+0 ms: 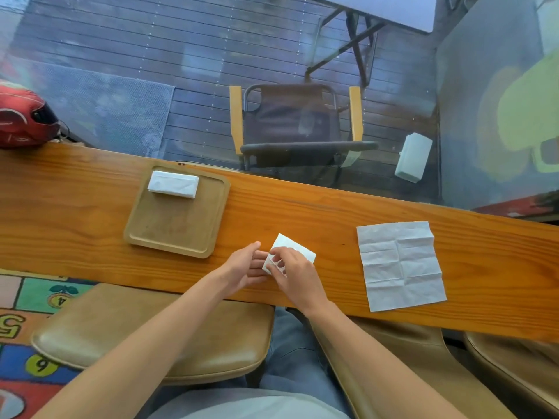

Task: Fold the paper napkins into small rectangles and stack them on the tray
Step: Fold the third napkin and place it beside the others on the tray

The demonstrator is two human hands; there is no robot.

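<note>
Hands: we see both meeting at the near middle of the desk (pixel 302 207), pinched on one partly folded napkin (pixel 295 246). Our left hand (pixel 245 266) grips its left end with thumb raised; our right hand (pixel 290 269) covers its near part, fingertips pressing down.
Held napkin: white, lying on the desk, long axis slanting from near left to far right, its free corner pointing away from us.
Tray (pixel 178 234): wooden, square with rounded corners, left of our hands, a little apart from them.
Tray contents: a stack of folded napkins (pixel 173 184) sits in the far left corner, long axis running left to right along the far rim.
Open napkin (pixel 399 264): unfolded and creased, flat on the desk to our right, well apart from the hands.
</note>
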